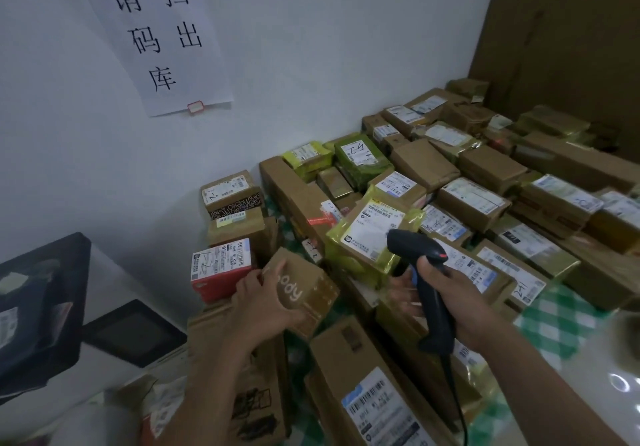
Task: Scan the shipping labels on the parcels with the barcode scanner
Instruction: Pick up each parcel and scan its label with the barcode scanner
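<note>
My right hand grips the handle of a black barcode scanner, whose head points left toward a yellow-wrapped parcel with a white shipping label. My left hand holds a small brown cardboard box printed with white letters, tilted above the pile. No label shows on that box's visible faces. The scanner's cable hangs down from the handle toward the bottom edge of the view.
Many cardboard parcels with labels cover a table with a green checked cloth. A red box and stacked boxes stand by the white wall. A black device and dark screen sit at left.
</note>
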The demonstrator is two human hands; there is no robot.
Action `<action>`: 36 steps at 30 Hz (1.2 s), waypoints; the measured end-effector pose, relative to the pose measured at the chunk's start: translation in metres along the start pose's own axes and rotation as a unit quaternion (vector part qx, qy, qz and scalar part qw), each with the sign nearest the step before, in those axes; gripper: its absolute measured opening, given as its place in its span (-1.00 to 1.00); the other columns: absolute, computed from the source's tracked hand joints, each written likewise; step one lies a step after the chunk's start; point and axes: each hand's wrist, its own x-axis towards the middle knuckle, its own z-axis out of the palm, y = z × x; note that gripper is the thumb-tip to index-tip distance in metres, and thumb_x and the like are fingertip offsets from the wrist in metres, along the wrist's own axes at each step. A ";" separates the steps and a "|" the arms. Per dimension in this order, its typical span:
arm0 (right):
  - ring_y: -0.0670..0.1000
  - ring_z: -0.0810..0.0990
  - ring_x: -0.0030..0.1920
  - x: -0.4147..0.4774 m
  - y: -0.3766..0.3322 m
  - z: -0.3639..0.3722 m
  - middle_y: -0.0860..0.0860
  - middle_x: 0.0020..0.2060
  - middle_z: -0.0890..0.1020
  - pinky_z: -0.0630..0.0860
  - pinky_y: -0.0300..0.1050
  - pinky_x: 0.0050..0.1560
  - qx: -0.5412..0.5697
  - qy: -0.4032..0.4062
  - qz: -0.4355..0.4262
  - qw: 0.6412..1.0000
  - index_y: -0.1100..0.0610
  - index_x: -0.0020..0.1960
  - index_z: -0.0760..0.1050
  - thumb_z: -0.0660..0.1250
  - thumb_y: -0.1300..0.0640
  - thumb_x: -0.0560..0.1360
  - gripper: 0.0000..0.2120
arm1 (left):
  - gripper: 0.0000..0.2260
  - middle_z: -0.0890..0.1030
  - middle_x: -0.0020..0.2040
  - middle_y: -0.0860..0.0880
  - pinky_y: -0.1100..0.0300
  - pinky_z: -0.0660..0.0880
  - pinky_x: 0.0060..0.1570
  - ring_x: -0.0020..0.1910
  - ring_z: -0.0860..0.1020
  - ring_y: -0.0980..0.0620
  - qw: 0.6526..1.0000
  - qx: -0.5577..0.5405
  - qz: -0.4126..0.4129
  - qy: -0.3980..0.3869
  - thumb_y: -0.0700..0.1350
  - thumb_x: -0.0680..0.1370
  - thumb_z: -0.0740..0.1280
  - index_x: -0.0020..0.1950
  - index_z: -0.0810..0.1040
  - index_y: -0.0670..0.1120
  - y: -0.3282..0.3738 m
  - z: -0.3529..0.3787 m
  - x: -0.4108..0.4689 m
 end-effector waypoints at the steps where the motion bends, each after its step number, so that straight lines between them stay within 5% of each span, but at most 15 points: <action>1: 0.21 0.72 -0.02 0.002 0.002 -0.004 0.25 0.04 0.69 0.66 -0.05 -0.16 0.003 0.000 0.009 1.000 0.31 0.11 0.55 0.37 -0.11 0.45 -0.51 | 0.09 0.07 0.46 0.01 -0.13 0.23 0.32 0.42 0.07 -0.11 0.999 0.047 0.012 -0.008 0.39 0.05 0.36 0.47 -0.16 0.41 -0.001 0.005 0.008; 7: 0.24 0.70 0.04 0.009 0.019 -0.017 0.28 0.07 0.67 0.67 -0.01 -0.06 0.025 -0.020 0.040 0.999 0.31 0.19 0.53 0.40 -0.20 0.42 -0.38 | 0.05 -0.04 0.49 -0.07 -0.10 0.07 0.39 0.43 -0.05 -0.19 0.964 0.237 0.109 -0.048 0.38 0.16 0.34 0.51 -0.18 0.26 0.000 0.043 0.052; 14: 0.25 0.70 0.02 0.011 0.023 -0.018 0.29 0.03 0.68 0.65 -0.07 -0.10 0.014 -0.026 0.038 0.999 0.29 0.08 0.56 0.38 -0.22 0.40 -0.42 | -0.17 -0.21 0.57 -0.22 -0.21 -0.13 0.49 0.54 -0.22 -0.29 0.949 0.270 0.131 -0.101 0.30 0.52 0.25 0.59 -0.20 0.16 -0.013 0.085 0.073; 19: 0.23 0.71 -0.01 0.009 0.022 -0.013 0.29 0.00 0.69 0.67 -0.06 -0.09 -0.009 -0.023 0.036 0.999 0.33 0.07 0.56 0.34 -0.19 0.41 -0.43 | -0.17 -0.27 0.57 -0.25 -0.17 -0.15 0.51 0.55 -0.24 -0.29 0.945 0.278 0.125 -0.118 0.23 0.56 0.27 0.61 -0.22 0.11 -0.016 0.090 0.074; 21: 0.23 0.71 -0.01 0.007 0.021 -0.011 0.29 0.00 0.69 0.67 -0.04 -0.05 -0.014 -0.024 0.033 0.999 0.34 0.08 0.55 0.33 -0.17 0.41 -0.43 | -0.24 -0.11 0.60 -0.20 -0.12 -0.03 0.54 0.57 -0.12 -0.25 0.963 0.215 0.113 -0.119 0.26 0.54 0.29 0.62 0.03 0.04 -0.006 0.079 0.074; 23: 0.22 0.71 -0.02 0.005 0.019 -0.009 0.28 -0.01 0.69 0.67 -0.03 -0.03 -0.011 -0.022 0.030 0.999 0.35 0.11 0.54 0.33 -0.16 0.41 -0.42 | -0.49 0.23 0.53 -0.17 -0.04 0.22 0.47 0.51 0.19 -0.18 0.987 0.089 0.127 -0.035 0.14 0.59 0.30 0.50 0.37 0.00 0.012 0.065 0.070; 25: 0.22 0.71 -0.02 0.002 0.018 -0.007 0.28 0.00 0.70 0.67 -0.03 -0.03 -0.003 -0.018 0.024 1.000 0.35 0.16 0.52 0.31 -0.13 0.42 -0.43 | -0.61 0.43 0.42 -0.07 0.05 0.38 0.34 0.39 0.39 -0.05 0.988 -0.071 0.117 0.077 0.06 0.62 0.28 0.43 0.46 -0.02 0.041 0.052 0.063; 27: 0.24 0.70 0.02 0.000 0.016 -0.007 0.27 0.03 0.69 0.66 -0.03 -0.06 0.008 -0.014 0.014 1.000 0.33 0.20 0.51 0.31 -0.10 0.44 -0.45 | -0.51 0.55 0.26 0.01 0.13 0.51 0.15 0.24 0.53 0.10 0.969 -0.208 0.080 0.110 0.22 0.59 0.21 0.41 0.47 -0.04 0.077 0.035 0.054; 29: 0.24 0.69 0.05 -0.003 0.014 -0.007 0.27 0.05 0.68 0.66 -0.06 -0.11 0.033 -0.009 0.008 0.999 0.30 0.21 0.51 0.31 -0.07 0.46 -0.50 | -0.34 0.59 0.14 0.07 0.23 0.56 -0.07 0.13 0.57 0.22 0.954 -0.289 0.045 0.065 0.41 0.50 0.14 0.40 0.45 -0.01 0.108 0.024 0.048; 31: 0.24 0.69 0.06 -0.006 0.012 -0.007 0.26 0.07 0.68 0.66 -0.07 -0.12 0.051 -0.004 0.004 0.999 0.25 0.20 0.52 0.31 -0.04 0.47 -0.56 | -0.28 0.51 0.26 0.04 0.13 0.49 0.01 0.28 0.50 0.06 0.942 -0.336 -0.023 0.008 0.44 0.49 0.17 0.48 0.34 -0.01 0.129 0.016 0.048; 34: 0.22 0.69 0.08 -0.007 0.010 -0.007 0.22 0.08 0.69 0.67 -0.06 -0.09 0.052 0.013 0.010 0.998 0.26 0.21 0.51 0.32 -0.06 0.46 -0.53 | -0.36 0.52 0.26 0.07 0.09 0.48 0.01 0.23 0.49 0.00 0.882 -0.449 -0.118 -0.081 0.24 0.49 0.39 0.49 0.32 0.03 0.138 0.013 0.048; 36: 0.21 0.69 0.08 -0.008 0.010 -0.008 0.20 0.08 0.70 0.67 -0.05 -0.07 0.048 0.023 0.016 0.998 0.28 0.22 0.51 0.33 -0.08 0.44 -0.49 | -0.49 0.69 0.03 0.08 0.13 0.57 -0.14 0.04 0.61 0.03 0.837 -0.516 -0.142 -0.114 0.14 0.48 0.46 0.38 0.45 0.03 0.135 0.014 0.046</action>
